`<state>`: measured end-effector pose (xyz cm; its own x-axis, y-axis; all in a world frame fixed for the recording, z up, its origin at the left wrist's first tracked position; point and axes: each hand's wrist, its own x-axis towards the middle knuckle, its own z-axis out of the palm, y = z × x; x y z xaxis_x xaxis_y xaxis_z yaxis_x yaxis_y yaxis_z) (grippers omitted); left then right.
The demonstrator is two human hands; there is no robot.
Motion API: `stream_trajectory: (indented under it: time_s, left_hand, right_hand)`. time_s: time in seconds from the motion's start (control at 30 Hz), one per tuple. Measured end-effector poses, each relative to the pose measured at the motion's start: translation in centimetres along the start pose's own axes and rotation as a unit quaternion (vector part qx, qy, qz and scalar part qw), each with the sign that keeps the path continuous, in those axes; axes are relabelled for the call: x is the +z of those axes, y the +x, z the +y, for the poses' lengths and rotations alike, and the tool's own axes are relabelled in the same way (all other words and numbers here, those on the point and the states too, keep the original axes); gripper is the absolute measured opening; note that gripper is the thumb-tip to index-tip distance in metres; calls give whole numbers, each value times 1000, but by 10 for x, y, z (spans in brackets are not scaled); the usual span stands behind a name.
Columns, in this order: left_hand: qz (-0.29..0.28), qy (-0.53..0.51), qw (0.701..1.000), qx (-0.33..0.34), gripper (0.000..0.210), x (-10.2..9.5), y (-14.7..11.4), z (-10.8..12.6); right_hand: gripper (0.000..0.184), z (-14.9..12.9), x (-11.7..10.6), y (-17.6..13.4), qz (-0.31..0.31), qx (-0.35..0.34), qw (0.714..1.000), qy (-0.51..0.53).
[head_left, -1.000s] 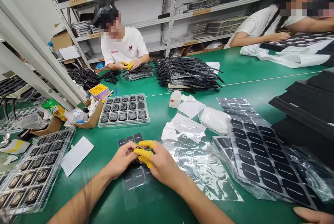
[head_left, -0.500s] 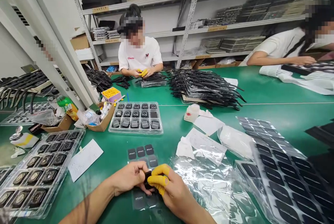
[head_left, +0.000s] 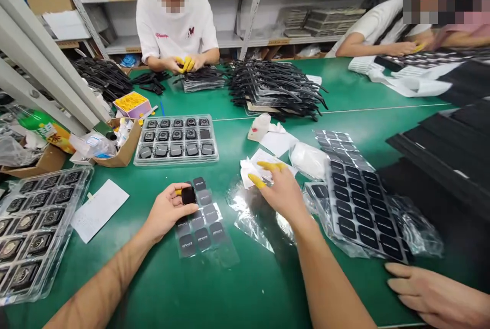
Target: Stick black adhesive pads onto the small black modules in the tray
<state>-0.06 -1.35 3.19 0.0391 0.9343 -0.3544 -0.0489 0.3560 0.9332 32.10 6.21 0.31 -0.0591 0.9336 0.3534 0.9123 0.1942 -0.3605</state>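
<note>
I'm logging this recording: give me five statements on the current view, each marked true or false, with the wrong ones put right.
1. The left hand holds a black piece. True.
2. The right hand grips a bottle. False: the right hand is at the white wad, with its thumb and forefinger apart.
3. The label sheet lies on the green table. True.
4. The pink box is filled with blue bits. False: the bits are yellow.
5. Yellow covers show on fingers of both hands. True.
</note>
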Motion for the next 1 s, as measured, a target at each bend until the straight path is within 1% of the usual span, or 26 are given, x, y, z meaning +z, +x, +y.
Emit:
stream_trajectory:
  time_s: [0.07,0.17,0.23,0.3,0.33,0.37,0.4,0.47,0.5,0.57,0.63,0.7,0.77,0.87,1.0]
  left_hand:
    - [2,16,1000,-2,65,2,0,-3]
    - [13,31,999,13,64,5,1,-10]
    - [14,34,999,19,64,6,2,-14]
    - [6,33,999,28,64,7,4,-18]
    - [0,29,999,35,64,7,5,-21]
    - [-4,26,999,41,63,7,6,-23]
    - [-7,25,999,45,61,7,6,-25]
    - [-9,33,998,43,59,7,6,-27]
    - [-11,40,998,39,59,7,6,-28]
    - [-24,43,998,34,58,6,6,-28]
    - [-38,34,998,37,55,6,6,-27]
    - [-32,38,998,34,55,6,6,-26]
    - [-16,49,998,28,55,6,7,-25]
    - [-21,39,999,25,56,7,7,-25]
    - [-12,43,999,25,57,8,7,-26]
  right_hand:
    - [31,-4,11,5,17,-35,999,17]
    - [27,-21,18,2,12,-83,995,61]
    - [19,-45,20,-8,11,-137,980,142]
    - [14,-77,23,-22,-12,-210,950,232]
    - [16,-92,26,-28,-34,-245,937,249]
    - [18,-106,29,-34,-43,-264,931,247]
    - [18,-116,33,-38,-41,-265,934,237]
    - [16,-125,38,-42,-26,-246,944,218]
    - [14,-125,40,-43,-23,-237,947,216]
    - [12,-121,42,-42,-37,-239,943,226]
    - [15,-118,44,-40,-53,-245,940,231]
    - [19,-117,44,-39,-45,-233,946,221]
    - [19,-119,45,-39,-30,-224,950,217]
    - [16,-122,45,-40,-32,-227,944,237]
    - [15,-122,49,-42,-20,-205,947,246]
